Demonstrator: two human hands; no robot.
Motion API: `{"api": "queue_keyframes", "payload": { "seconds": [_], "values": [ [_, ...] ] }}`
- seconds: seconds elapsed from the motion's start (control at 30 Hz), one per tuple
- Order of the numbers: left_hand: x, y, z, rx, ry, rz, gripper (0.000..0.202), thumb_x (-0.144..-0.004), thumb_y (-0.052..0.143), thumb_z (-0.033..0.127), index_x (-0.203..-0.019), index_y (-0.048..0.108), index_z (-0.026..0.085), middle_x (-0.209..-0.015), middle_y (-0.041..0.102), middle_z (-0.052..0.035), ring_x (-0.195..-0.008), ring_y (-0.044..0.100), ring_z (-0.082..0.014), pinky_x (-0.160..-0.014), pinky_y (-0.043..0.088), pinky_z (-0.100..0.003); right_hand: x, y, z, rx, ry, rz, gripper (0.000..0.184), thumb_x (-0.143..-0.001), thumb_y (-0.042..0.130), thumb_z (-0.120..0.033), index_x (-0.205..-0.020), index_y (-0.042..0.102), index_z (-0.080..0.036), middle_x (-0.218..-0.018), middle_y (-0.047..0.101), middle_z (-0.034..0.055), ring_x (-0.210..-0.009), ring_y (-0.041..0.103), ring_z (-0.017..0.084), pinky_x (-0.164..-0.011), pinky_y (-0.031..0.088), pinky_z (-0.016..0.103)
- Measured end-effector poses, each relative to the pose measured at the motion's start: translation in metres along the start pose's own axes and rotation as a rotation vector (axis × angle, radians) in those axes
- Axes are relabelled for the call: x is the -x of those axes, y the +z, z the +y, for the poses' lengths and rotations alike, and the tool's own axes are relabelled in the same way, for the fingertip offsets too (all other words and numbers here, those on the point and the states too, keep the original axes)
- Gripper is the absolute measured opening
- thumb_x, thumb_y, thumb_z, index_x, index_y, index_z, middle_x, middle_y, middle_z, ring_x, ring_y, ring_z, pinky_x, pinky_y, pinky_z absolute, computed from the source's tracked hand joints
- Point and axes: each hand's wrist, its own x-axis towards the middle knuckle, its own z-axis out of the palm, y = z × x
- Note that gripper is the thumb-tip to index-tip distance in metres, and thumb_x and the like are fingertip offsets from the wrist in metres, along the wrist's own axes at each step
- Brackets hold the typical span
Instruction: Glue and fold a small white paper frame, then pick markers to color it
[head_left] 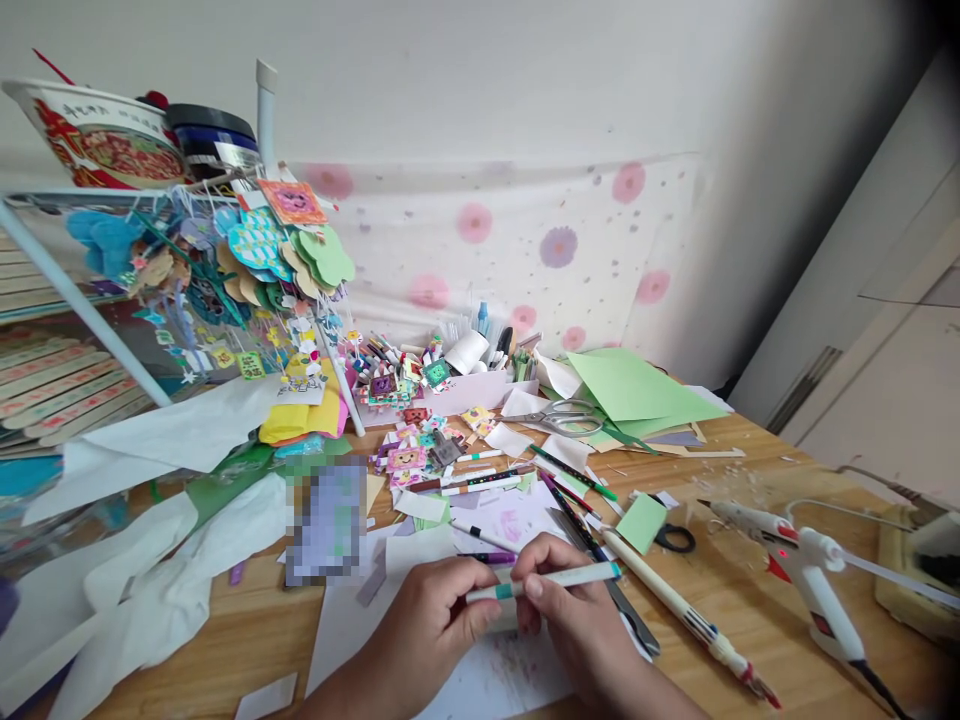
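A white marker with teal bands [581, 575] is held level between my two hands, above the papers. My left hand [442, 615] pinches its left end between thumb and fingers. Around the middle of the barrel, my right hand [566, 605] has its thumb and fingers closed, and the teal-tipped end sticks out to the right. Whether the marker is capped is unclear. Under the hands lies a white sheet [465, 680] with faint pink and brown marks. A black-and-white pen [480, 535] and a purple marker [487, 558] lie just beyond my fingers.
A glue gun [799, 565] with a red light stands at the right, its cord trailing. A thick white multicolour pen [690, 615], scissors [574, 415] and green paper [637, 390] lie about. Colourful paper cutouts [262, 245] hang from a rack at left, above white tissue [172, 570].
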Motion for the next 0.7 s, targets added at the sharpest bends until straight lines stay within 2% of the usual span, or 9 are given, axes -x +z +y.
{"api": "queue_keyframes", "payload": {
  "seconds": [0.13,0.3,0.43,0.6,0.7],
  "values": [
    [0.0018,0.0000,-0.0006,-0.013,0.047,-0.021,0.030,-0.089,0.050,0.039,-0.073,0.064,0.017,-0.068,0.062,-0.0003,-0.063,0.052,-0.0128,-0.059,0.035,-0.022,0.0000,0.0005,-0.0015,-0.026,0.055,0.001,0.032,-0.077,0.074,-0.044,-0.071,0.061,-0.016,-0.051,0.059,-0.0018,-0.047,0.050,0.009,-0.049,0.035,0.021],
    [0.0017,-0.0005,-0.0013,0.050,0.096,-0.079,0.032,-0.088,0.053,0.047,-0.082,0.068,0.019,-0.073,0.065,0.0009,-0.066,0.053,-0.0124,-0.062,0.036,-0.022,-0.0001,0.0027,-0.0015,-0.005,0.110,0.024,0.033,-0.075,0.076,-0.044,-0.069,0.059,-0.016,-0.049,0.059,-0.0022,-0.045,0.049,0.009,-0.049,0.035,0.020],
    [0.0016,0.0001,-0.0009,0.029,0.108,-0.086,0.028,-0.091,0.051,0.039,-0.081,0.067,0.019,-0.073,0.065,0.0012,-0.067,0.054,-0.0124,-0.064,0.036,-0.022,-0.0002,0.0040,-0.0003,0.002,0.108,0.026,0.032,-0.074,0.077,-0.042,-0.069,0.059,-0.016,-0.050,0.060,-0.0017,-0.046,0.049,0.009,-0.050,0.035,0.021],
    [0.0014,-0.0016,-0.0026,-0.160,0.017,-0.043,0.021,-0.085,0.059,0.033,-0.070,0.062,0.018,-0.066,0.060,0.0015,-0.061,0.050,-0.0124,-0.056,0.031,-0.023,-0.0019,0.0001,0.0012,-0.010,0.080,0.066,0.029,-0.073,0.077,-0.038,-0.067,0.060,-0.016,-0.049,0.059,-0.0023,-0.045,0.048,0.009,-0.048,0.033,0.021],
    [0.0009,-0.0057,-0.0024,-0.246,-0.053,-0.040,0.015,-0.080,0.064,0.031,-0.075,0.063,0.018,-0.068,0.060,0.0014,-0.063,0.053,-0.0134,-0.057,0.033,-0.023,-0.0045,-0.0036,-0.0003,-0.045,0.052,0.132,0.028,-0.071,0.078,-0.036,-0.065,0.059,-0.016,-0.047,0.057,-0.0032,-0.044,0.047,0.009,-0.047,0.032,0.021]
  ]
}}
